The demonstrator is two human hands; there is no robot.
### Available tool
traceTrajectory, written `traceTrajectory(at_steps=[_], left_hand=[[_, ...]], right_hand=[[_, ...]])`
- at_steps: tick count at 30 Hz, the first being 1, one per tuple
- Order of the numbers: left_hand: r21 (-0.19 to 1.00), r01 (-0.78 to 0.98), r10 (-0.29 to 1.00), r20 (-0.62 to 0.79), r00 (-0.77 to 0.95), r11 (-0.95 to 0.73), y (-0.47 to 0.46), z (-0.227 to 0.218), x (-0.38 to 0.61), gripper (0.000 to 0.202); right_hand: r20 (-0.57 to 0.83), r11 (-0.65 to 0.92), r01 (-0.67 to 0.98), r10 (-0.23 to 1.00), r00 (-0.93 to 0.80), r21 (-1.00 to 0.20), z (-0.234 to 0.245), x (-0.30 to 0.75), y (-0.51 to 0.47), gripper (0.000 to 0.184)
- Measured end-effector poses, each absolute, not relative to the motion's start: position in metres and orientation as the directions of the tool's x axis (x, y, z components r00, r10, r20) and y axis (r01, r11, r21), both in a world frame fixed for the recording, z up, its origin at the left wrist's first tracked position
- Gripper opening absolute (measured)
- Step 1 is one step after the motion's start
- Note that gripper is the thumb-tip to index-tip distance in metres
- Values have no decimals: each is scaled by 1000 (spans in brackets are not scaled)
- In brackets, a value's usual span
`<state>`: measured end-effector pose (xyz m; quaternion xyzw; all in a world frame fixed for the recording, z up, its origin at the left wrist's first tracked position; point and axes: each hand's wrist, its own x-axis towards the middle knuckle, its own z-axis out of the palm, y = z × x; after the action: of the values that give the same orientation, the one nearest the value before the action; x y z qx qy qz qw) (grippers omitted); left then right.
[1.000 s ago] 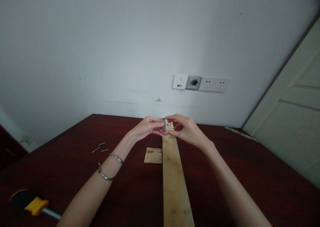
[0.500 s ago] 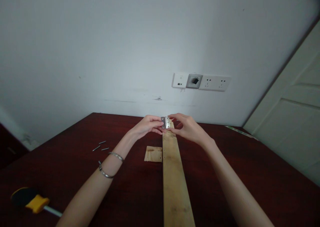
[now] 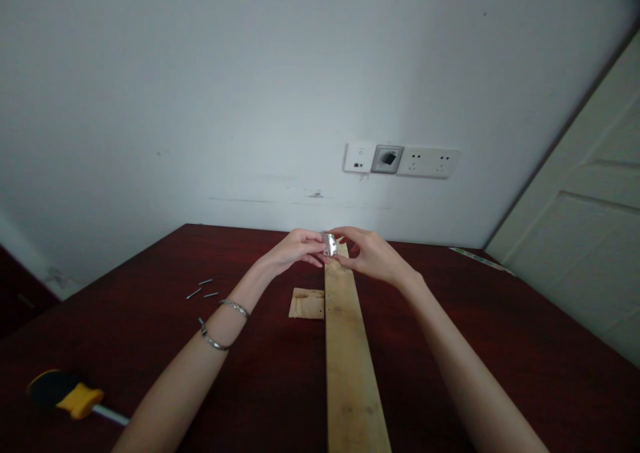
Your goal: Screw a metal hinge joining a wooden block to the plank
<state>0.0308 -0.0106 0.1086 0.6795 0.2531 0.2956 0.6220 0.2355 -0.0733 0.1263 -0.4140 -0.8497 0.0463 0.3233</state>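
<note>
A small silver metal hinge point(image 3: 330, 244) is held between both hands, just over the far end of a long wooden plank point(image 3: 347, 346). My left hand point(image 3: 299, 248) pinches the hinge's left leaf between thumb and fingers. From the other side, my right hand point(image 3: 367, 252) grips its right leaf, thumb at the lower edge and fingers at the top. The leaves look partly folded. A small square piece of wood point(image 3: 307, 304) lies against the plank's left side.
Three screws point(image 3: 194, 294) lie left of my forearm on the dark red table point(image 3: 270, 386). A yellow and black screwdriver point(image 3: 75, 396) rests at the lower left. Wall sockets point(image 3: 427, 162) sit behind the table, and a pale door point(image 3: 590, 226) stands at right.
The hinge has gone from lying nearly flat to more folded, its right leaf turned. My right hand has shifted slightly left with it.
</note>
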Motion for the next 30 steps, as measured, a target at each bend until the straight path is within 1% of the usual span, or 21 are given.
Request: traceTrajectory(at_steps=[7,12,14,16,19,21,24,27,30], left_hand=[[995,-25,701,89,707,-101,-5,105,29,23],[993,19,738,72,670,-114,-3,102,30,23],[992,1,757,95,647,-125,-4,102,31,32],[989,-39,753,136,644,-145,-5,103,30,48],[981,-89,688,185,702,-173,-9,106,29,70],[978,-80,642,187,744,-193,-12,109,29,74],[964,-45,626,204,753,-261,-15,111,32,69],[943,-18,655,244,715,-332,-17,112,34,60],[921,53,664,237,709,-386,-19,113,32,54]], right_hand=[[503,634,685,749,-431,-358,118,237,-66,42],[504,620,678,763,-404,-395,113,239,-60,40],[507,621,665,765,-397,-415,112,239,-59,40],[511,622,645,767,-388,-445,111,239,-58,41],[512,616,614,777,-367,-493,110,240,-58,41],[515,608,605,783,-349,-514,111,241,-59,39],[516,600,595,790,-332,-536,113,241,-63,36],[511,601,587,791,-337,-543,116,239,-70,35],[495,599,591,794,-352,-540,118,237,-76,36]])
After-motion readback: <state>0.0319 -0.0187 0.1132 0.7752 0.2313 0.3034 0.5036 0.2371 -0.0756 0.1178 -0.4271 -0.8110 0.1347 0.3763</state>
